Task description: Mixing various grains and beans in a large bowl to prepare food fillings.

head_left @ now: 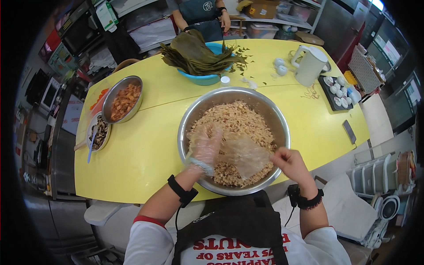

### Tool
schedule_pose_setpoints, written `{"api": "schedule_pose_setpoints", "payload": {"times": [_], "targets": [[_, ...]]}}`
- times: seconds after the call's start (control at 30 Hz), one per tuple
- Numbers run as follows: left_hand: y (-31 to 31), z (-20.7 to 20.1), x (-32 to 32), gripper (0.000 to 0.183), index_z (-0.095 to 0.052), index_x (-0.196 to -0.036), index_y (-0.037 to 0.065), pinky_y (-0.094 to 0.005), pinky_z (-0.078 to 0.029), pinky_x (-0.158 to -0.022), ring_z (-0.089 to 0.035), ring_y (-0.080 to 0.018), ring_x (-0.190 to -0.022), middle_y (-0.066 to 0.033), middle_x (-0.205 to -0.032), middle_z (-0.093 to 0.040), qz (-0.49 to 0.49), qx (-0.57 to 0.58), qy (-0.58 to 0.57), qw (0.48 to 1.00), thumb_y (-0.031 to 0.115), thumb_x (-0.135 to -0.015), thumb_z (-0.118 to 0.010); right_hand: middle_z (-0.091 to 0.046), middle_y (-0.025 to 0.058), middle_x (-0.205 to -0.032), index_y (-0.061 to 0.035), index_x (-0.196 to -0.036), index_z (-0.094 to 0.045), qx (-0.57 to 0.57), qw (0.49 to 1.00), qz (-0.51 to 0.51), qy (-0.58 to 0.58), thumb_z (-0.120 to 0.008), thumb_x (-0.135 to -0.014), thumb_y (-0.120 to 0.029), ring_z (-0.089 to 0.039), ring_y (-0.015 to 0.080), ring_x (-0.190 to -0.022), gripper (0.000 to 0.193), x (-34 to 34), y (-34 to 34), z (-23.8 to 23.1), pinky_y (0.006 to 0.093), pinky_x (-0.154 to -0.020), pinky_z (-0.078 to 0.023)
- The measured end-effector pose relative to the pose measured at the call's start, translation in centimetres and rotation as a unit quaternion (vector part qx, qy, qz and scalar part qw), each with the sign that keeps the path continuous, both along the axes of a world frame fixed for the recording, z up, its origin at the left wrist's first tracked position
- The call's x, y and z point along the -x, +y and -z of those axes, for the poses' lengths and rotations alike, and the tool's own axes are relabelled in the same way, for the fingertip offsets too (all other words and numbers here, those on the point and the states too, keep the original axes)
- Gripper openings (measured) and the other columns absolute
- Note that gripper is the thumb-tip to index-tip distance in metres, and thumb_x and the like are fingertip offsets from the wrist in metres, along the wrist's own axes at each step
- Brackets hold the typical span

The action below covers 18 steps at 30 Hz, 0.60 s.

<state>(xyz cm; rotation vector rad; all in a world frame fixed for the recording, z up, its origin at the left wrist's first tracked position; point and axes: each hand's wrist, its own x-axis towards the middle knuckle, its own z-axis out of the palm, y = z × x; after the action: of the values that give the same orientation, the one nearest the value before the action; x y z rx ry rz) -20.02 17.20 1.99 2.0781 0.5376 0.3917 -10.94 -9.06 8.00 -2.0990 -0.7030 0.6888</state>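
Note:
A large steel bowl full of a pale brown, rice-like grain mixture stands at the table's near edge. My left hand, in a clear plastic glove with a bluish cuff, is above the mixture. From its thumb side a loose clear plastic glove stretches across to my right hand. The bare right hand pinches that plastic between thumb and fingers by the bowl's right rim. My left hand seems to grip the plastic's other end, though the glove blurs its fingers.
On the yellow table are a blue basin of long green leaves, a bowl of meat pieces, a bowl of dark slices, a kettle, string balls, a black tray and a phone. Another person stands opposite.

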Motion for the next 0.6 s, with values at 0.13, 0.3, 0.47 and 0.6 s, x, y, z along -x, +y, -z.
{"api": "schedule_pose_setpoints", "payload": {"times": [0.13, 0.3, 0.47, 0.6], "targets": [[-0.9, -2.3, 0.0, 0.032, -0.058, -0.114, 0.009, -0.0288, -0.048, -0.081, -0.058, -0.0115, -0.093, -0.0025, -0.103, -0.062, -0.044, 0.364, -0.121, 0.922, 0.033, -0.094, -0.055, -0.059, 0.0016, -0.068, -0.0053, -0.08, -0.057, -0.342, 0.889, 0.158, 0.259, -0.058, -0.093, -0.017, -0.053, 0.0096, -0.059, 0.017, -1.6, 0.3, 1.2, 0.0244, -0.057, -0.044], [-1.2, -3.3, 1.0, 0.051, -0.051, -0.125, 0.008, -0.0365, -0.04, -0.095, -0.048, -0.0175, -0.114, -0.0058, -0.122, -0.053, -0.057, 0.445, -0.198, 0.872, 0.049, -0.095, -0.045, -0.063, 0.0027, -0.078, -0.0053, -0.083, -0.058, -0.322, 0.911, 0.158, 0.203, -0.057, -0.093, -0.017, -0.056, 0.0086, -0.065, 0.016, -1.2, 1.8, 2.0, 0.024, -0.06, -0.047], [0.1, -3.3, 1.4, 0.076, -0.041, -0.134, 0.006, -0.0407, -0.033, -0.102, -0.043, -0.028, -0.121, -0.0136, -0.134, -0.044, -0.002, 0.684, -0.127, 0.719, 0.067, -0.088, -0.039, -0.064, 0.0022, -0.079, -0.003, -0.086, -0.061, -0.289, 0.933, 0.13, 0.169, -0.06, -0.091, -0.015, -0.056, 0.0085, -0.066, 0.013, -0.3, 2.9, 2.9, 0.0234, -0.06, -0.047], [-0.6, -3.6, 1.4, 0.084, -0.034, -0.139, 0.007, -0.0447, -0.021, -0.109, -0.033, -0.0281, -0.13, -0.0136, -0.14, -0.039, -0.003, 0.725, -0.119, 0.679, 0.072, -0.085, -0.039, -0.063, 0.0048, -0.081, -0.0012, -0.091, -0.066, -0.226, 0.973, 0.051, -0.024, -0.063, -0.087, -0.011, -0.058, 0.0118, -0.067, 0.012, 0.2, 6.2, 2.4, 0.0264, -0.062, -0.047]]}}
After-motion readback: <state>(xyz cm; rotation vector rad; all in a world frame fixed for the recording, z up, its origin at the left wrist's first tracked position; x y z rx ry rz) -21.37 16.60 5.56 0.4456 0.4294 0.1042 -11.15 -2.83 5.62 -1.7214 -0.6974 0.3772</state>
